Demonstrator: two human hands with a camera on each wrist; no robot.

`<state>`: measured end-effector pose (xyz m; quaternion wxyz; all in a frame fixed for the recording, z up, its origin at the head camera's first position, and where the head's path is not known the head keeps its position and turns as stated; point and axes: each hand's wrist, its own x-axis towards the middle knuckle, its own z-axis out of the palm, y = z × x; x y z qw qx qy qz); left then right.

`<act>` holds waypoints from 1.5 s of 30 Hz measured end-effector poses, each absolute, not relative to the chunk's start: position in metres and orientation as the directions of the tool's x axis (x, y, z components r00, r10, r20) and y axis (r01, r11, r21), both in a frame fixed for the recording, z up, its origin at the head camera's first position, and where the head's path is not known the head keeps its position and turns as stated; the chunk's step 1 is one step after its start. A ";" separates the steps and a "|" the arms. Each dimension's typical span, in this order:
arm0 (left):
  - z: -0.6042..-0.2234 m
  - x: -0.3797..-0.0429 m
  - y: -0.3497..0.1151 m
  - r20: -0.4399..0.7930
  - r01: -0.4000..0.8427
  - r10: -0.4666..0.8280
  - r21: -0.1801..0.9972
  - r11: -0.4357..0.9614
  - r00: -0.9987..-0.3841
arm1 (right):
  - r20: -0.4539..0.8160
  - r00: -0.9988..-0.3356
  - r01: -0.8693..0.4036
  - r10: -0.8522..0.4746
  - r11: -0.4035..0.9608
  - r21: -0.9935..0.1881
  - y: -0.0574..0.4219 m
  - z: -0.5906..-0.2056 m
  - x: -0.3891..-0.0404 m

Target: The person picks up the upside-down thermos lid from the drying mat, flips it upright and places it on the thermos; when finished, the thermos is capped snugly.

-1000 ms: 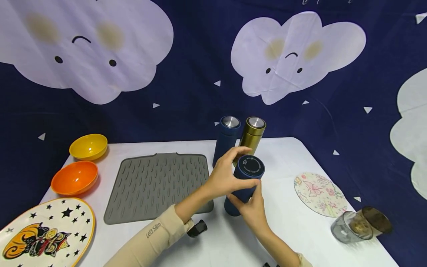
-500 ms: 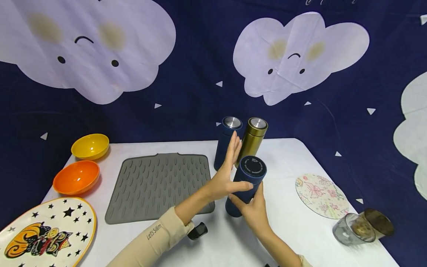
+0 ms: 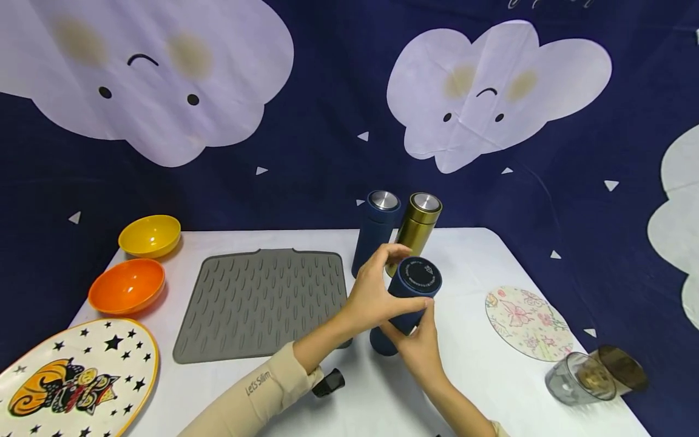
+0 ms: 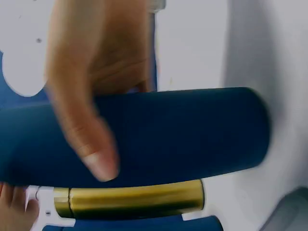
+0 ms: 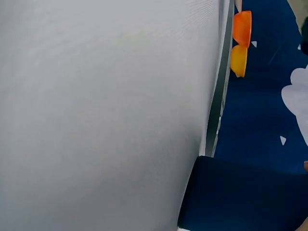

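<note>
Between both hands a dark blue thermos bottle (image 3: 419,276) stands close to upright, its black, printed round end facing up. My left hand (image 3: 377,297) grips the upper part, thumb across the near side and fingers curled behind. Lower down, my right hand (image 3: 417,352) holds the same bottle from the right. In the left wrist view the right hand (image 4: 101,62) lays its thumb over the blue bottle (image 4: 192,132). The right wrist view catches only part of the bottle (image 5: 240,195). Behind stand another blue thermos (image 3: 374,237) and a gold one (image 3: 417,224), both with silver lids.
Left of the bottles lies a grey ribbed mat (image 3: 267,303). Yellow (image 3: 150,237) and orange (image 3: 127,286) bowls and a cat-patterned plate (image 3: 147,364) line the left side. A floral round mat (image 3: 526,321) and two glasses (image 3: 573,379) sit at right.
The left fingers straightened off the bottle half a second ago and are now curled round it again. The printing on the bottle's upward end has turned clockwise. The right hand keeps its place.
</note>
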<state>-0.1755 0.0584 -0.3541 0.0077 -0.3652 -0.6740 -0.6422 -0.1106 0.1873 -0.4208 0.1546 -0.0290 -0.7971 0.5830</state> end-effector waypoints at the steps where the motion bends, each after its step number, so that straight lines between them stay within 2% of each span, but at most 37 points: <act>1: -0.353 -0.176 0.059 0.488 0.495 0.494 0.859 -0.128 -0.719 | 0.217 -0.950 -0.141 0.223 0.316 -0.938 0.188 -0.421 -0.111; 4: -0.352 -0.175 0.059 0.463 0.435 0.563 0.879 -0.195 -0.685 | 0.244 -0.946 -0.169 0.212 0.319 -0.933 0.189 -0.422 -0.111; 8: -0.351 -0.171 0.063 0.443 0.506 0.567 0.861 -0.054 -0.694 | 0.276 -0.942 -0.202 0.191 0.335 -0.920 0.190 -0.423 -0.110; 12: -0.350 -0.175 0.064 0.489 0.479 0.571 0.859 -0.183 -0.660 | 0.274 -0.945 -0.204 0.177 0.335 -0.920 0.190 -0.423 -0.108; 14: -0.350 -0.176 0.064 0.471 0.441 0.571 0.874 -0.203 -0.672 | 0.267 -0.947 -0.198 0.177 0.330 -0.923 0.190 -0.423 -0.108; 17: -0.352 -0.176 0.064 0.436 0.487 0.521 0.872 -0.045 -0.734 | 0.252 -0.950 -0.181 0.185 0.333 -0.925 0.191 -0.422 -0.108; 19: -0.353 -0.175 0.065 0.425 0.491 0.509 0.871 -0.005 -0.748 | 0.248 -0.950 -0.177 0.187 0.331 -0.927 0.191 -0.421 -0.108; 23: -0.355 -0.178 0.063 0.465 0.435 0.557 0.879 -0.197 -0.688 | 0.229 -0.953 -0.155 0.199 0.329 -0.932 0.191 -0.419 -0.108; 25: -0.355 -0.178 0.064 0.448 0.418 0.567 0.888 -0.192 -0.691 | 0.232 -0.953 -0.157 0.195 0.336 -0.929 0.192 -0.419 -0.108; 29: -0.353 -0.174 0.066 0.432 0.482 0.520 0.875 -0.045 -0.737 | 0.252 -0.953 -0.184 0.168 0.338 -0.923 0.192 -0.420 -0.107; 31: -0.352 -0.177 0.066 0.448 0.472 0.541 0.875 -0.103 -0.712 | 0.267 -0.952 -0.206 0.149 0.336 -0.919 0.192 -0.420 -0.108; 34: -0.351 -0.182 0.063 0.444 0.388 0.599 0.893 -0.229 -0.667 | 0.272 -0.953 -0.214 0.136 0.335 -0.918 0.192 -0.420 -0.109; 36: -0.352 -0.179 0.065 0.425 0.415 0.581 0.896 -0.159 -0.694 | 0.277 -0.951 -0.219 0.136 0.335 -0.917 0.193 -0.420 -0.110; 39: -0.354 -0.166 0.074 0.437 0.506 0.411 0.860 0.071 -0.800 | 0.259 -0.955 -0.197 0.144 0.344 -0.918 0.194 -0.420 -0.109; 41: -0.354 -0.163 0.077 0.443 0.509 0.348 0.851 0.125 -0.826 | 0.253 -0.957 -0.189 0.141 0.358 -0.914 0.194 -0.420 -0.107; 43: -0.354 -0.168 0.075 0.454 0.491 0.410 0.871 -0.017 -0.792 | 0.245 -0.960 -0.179 0.137 0.371 -0.911 0.194 -0.420 -0.106; 45: -0.354 -0.179 0.068 0.446 0.409 0.549 0.891 -0.197 -0.707 | 0.268 -0.956 -0.208 0.116 0.375 -0.904 0.193 -0.420 -0.106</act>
